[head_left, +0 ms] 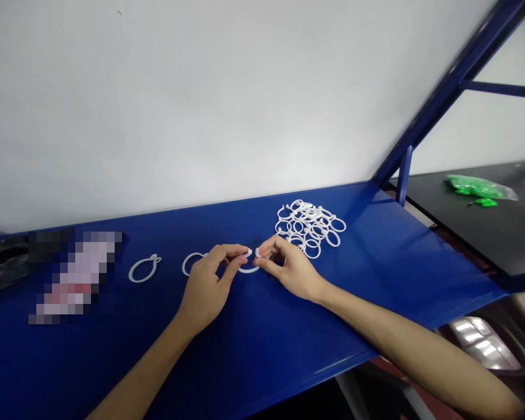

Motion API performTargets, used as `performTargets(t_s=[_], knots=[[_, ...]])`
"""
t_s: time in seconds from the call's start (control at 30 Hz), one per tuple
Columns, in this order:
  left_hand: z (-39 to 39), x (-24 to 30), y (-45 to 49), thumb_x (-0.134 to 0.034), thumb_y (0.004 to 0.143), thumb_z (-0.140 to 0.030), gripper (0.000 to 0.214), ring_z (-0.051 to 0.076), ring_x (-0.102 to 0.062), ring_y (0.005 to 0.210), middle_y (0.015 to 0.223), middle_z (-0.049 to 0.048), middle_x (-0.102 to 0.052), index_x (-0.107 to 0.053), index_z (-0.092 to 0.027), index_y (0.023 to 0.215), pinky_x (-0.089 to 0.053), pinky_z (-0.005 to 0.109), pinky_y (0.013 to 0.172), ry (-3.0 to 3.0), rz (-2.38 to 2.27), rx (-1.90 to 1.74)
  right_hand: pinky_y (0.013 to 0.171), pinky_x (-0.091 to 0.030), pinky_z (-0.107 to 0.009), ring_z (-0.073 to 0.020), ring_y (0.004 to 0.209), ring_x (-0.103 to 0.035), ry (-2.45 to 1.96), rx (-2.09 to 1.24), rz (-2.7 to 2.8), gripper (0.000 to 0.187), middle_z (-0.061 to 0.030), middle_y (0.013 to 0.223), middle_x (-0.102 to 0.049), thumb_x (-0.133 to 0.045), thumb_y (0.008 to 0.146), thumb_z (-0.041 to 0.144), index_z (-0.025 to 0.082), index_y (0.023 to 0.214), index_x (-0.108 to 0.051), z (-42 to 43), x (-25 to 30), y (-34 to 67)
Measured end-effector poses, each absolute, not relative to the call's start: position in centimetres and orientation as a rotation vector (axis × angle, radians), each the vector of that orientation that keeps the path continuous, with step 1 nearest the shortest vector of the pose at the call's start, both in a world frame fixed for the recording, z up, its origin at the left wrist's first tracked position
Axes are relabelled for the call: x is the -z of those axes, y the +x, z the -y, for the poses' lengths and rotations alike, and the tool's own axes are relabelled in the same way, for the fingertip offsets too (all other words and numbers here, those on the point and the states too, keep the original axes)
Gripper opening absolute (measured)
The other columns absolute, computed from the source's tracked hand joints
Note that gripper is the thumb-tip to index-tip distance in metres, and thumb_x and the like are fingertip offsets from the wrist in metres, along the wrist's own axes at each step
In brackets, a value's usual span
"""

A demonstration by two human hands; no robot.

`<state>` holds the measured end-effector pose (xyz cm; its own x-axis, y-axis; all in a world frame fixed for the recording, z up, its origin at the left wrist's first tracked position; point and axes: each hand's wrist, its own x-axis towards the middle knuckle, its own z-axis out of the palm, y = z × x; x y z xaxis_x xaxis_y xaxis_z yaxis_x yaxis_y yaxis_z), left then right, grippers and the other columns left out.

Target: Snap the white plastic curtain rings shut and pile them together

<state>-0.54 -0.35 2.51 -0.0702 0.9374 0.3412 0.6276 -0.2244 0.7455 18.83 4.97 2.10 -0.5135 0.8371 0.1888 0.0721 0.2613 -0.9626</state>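
Note:
Both my hands pinch one white plastic ring (249, 269) just above the blue shelf (254, 338). My left hand (210, 286) grips its left end and my right hand (286, 267) grips its right end, and the ring's two tips stand slightly apart between my fingertips. A pile of several white rings (310, 227) lies right behind my right hand. Another white ring (189, 263) lies partly hidden behind my left hand, and one more closed ring (144, 269) lies further left.
A blurred-out patch (74, 274) covers something at the shelf's left. A blue slanted frame post (446, 87) rises at the right. Beyond it, a black surface (476, 233) holds a bag of green parts (479, 188). A white wall stands behind the shelf.

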Motion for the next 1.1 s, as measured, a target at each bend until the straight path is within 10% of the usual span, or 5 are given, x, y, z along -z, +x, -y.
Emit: performTargets(t_s=[0.83,1.1], knots=[[0.9,-2.5,0.5,-0.053,0.097,-0.026,0.015,0.016,-0.065,0.083,0.086,0.0011,-0.073,-0.066,-0.023,0.09,-0.054,0.031,0.078,2.192,-1.533,-1.228,0.074,-0.052,-0.03,-0.0169,0.079,-0.07,-0.898,-1.163,1.969,0.01,-0.0006,0.086,-0.075,-0.066,0.09,0.02,0.021,0.081,-0.068,-4.4,-2.1,18.9],[-0.9,-3.0,-3.7,-0.042,0.091,-0.013,0.042,0.028,-0.059,0.106,0.118,0.0067,-0.07,-0.069,-0.024,0.121,-0.047,0.047,0.095,2.437,-1.985,-0.761,0.084,-0.048,-0.038,-0.0236,0.093,-0.061,-0.978,-0.424,2.037,0.004,-0.0049,0.093,-0.072,-0.07,0.09,0.027,0.024,0.089,-0.068,-10.1,-3.4,22.4]])
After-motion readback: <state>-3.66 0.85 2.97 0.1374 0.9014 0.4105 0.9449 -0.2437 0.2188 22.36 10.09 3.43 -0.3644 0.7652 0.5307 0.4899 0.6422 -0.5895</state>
